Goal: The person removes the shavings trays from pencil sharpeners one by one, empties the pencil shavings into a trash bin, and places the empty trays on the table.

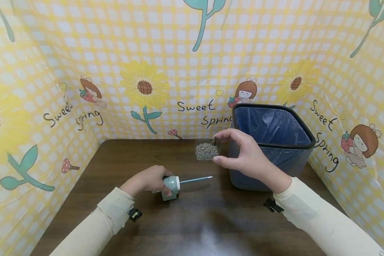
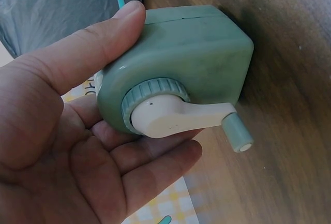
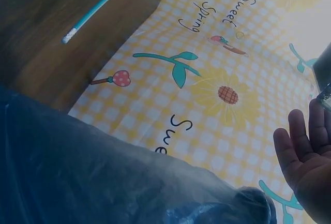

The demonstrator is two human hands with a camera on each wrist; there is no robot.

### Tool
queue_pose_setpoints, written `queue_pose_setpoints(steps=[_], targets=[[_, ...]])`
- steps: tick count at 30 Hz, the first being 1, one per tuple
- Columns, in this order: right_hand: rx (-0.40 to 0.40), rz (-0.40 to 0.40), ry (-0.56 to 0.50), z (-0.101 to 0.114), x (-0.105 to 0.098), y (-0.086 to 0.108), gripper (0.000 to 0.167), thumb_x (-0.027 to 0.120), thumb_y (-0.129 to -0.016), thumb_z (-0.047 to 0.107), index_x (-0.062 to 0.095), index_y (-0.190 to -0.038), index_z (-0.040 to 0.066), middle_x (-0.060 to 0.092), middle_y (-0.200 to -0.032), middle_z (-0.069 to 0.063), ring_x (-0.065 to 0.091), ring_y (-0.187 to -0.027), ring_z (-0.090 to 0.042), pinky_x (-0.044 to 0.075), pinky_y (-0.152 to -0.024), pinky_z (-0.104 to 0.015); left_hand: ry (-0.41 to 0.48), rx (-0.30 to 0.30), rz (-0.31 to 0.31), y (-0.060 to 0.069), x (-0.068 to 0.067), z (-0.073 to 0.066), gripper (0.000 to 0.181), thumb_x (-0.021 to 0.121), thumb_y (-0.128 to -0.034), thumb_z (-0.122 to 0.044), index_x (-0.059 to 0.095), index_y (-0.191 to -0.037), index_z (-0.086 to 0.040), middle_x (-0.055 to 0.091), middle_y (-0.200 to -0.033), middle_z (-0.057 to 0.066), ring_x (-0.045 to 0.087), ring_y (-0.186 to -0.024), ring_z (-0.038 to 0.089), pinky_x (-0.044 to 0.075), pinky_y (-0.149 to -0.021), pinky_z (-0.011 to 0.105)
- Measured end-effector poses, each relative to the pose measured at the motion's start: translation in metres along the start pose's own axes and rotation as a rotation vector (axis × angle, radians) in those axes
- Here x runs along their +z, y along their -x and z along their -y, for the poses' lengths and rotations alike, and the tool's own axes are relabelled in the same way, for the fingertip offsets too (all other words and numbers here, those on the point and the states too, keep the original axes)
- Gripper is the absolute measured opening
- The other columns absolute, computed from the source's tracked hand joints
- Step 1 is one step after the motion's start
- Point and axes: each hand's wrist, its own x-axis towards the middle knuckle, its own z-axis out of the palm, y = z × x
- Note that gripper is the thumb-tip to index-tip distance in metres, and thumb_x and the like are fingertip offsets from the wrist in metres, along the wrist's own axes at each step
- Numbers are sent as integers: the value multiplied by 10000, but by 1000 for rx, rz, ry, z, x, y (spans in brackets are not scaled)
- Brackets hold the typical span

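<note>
My left hand (image 1: 152, 179) grips a green hand-crank pencil sharpener (image 2: 191, 53), thumb on one side and fingers under the other. Its pale crank (image 2: 176, 114) with a green knob faces my palm. A blue pencil (image 1: 195, 180) sticks out of the sharpener's front, its eraser end pointing right. In the head view, my right hand (image 1: 246, 153) pinches a small clear shavings drawer (image 1: 207, 150) between thumb and fingers, above the table. Grey shavings lie in the drawer. Only part of the right hand and a dark corner of the drawer (image 3: 325, 74) show in the right wrist view.
A bin (image 1: 272, 146) with a dark rim and a blue-looking plastic liner stands at the back right, close behind my right hand. The brown wooden table (image 1: 121, 227) meets a yellow checked, flower-printed cloth (image 1: 172, 53) at the back and sides.
</note>
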Motion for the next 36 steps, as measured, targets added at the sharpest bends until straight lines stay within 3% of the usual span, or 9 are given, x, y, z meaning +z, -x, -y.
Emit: queue_pose_setpoints(steps=[8,16,36], targets=[[2,-19,58,2,-9,-2,460,844,-848,207,643,-1254,130,661,-1214,22,596,-1125,-144,471,-993,-438,-2,16,-5,-1,1,-1,476,920,-756,-265,742,-1179,-141,696,-949,-63,615,-788,142,521,-693,328],[43,-28,67,-1,-19,-5,477,839,-855,215,630,-1275,128,647,-1233,-5,567,-1141,-218,437,-1051,-524,6,13,-1,1,1,-1,481,918,-760,-270,737,-1186,-139,697,-952,-57,616,-792,145,521,-693,331],[113,-64,98,-12,-38,-11,492,822,-884,261,615,-1301,104,642,-1236,-37,571,-1174,-239,430,-1064,-508,-8,6,-8,1,-1,-2,474,923,-750,-263,741,-1170,-141,699,-948,-56,619,-798,142,525,-705,332]])
